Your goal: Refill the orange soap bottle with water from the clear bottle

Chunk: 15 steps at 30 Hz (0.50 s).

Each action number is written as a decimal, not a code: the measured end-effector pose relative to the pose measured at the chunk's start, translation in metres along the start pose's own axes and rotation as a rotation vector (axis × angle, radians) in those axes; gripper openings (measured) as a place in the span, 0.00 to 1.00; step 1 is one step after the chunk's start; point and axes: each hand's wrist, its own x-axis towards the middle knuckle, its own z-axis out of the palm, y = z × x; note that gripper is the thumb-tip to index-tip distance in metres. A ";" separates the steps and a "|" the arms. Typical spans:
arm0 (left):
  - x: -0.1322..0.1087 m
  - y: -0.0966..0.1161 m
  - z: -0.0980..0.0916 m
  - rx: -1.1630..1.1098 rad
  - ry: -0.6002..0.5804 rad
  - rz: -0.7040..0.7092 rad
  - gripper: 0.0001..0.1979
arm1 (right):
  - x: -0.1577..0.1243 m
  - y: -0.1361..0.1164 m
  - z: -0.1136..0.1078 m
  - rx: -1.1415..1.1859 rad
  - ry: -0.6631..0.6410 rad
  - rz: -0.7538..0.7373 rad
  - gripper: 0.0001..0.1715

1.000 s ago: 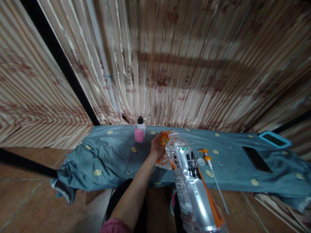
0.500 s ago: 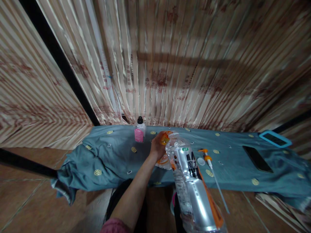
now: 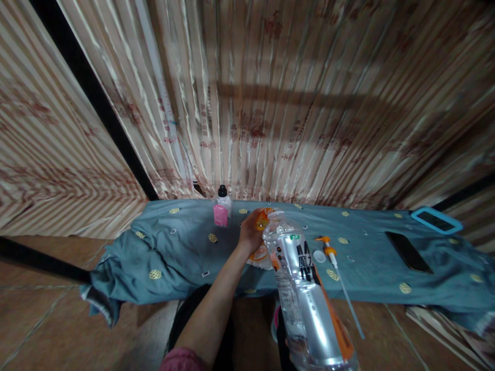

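Observation:
My left hand point(image 3: 251, 232) is wrapped round an orange-and-clear bottle point(image 3: 263, 221) on the cloth-covered bench. A large clear plastic bottle point(image 3: 305, 288) with a silver and orange label slants across the front, its mouth right by the top of the orange bottle. Whether liquid flows between them I cannot tell. My right hand point(image 3: 287, 346) is almost wholly hidden behind the large bottle's lower end, gripping it. To the right lies an orange pump head with a long tube point(image 3: 330, 251), and beside it a round white cap point(image 3: 319, 256).
A clear bottle with a pink label and black cap point(image 3: 221, 208) stands left of my hand. A dark phone point(image 3: 409, 252) and a blue-framed device point(image 3: 436, 220) lie at the right. The grey-green cloth point(image 3: 174, 257) covers the bench; a striped curtain point(image 3: 251, 103) hangs behind.
Almost nothing differs. The large bottle's lower end has shifted very slightly left, while my left hand stays in place.

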 end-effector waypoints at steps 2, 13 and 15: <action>0.000 -0.001 0.000 0.013 0.008 0.009 0.17 | 0.000 -0.004 0.005 0.034 -0.026 0.046 0.42; 0.002 -0.005 -0.002 0.065 0.003 0.067 0.17 | -0.007 -0.004 0.013 0.094 0.045 -0.123 0.31; 0.003 -0.007 -0.002 0.082 0.005 0.076 0.17 | -0.014 0.006 0.015 0.115 0.104 -0.175 0.30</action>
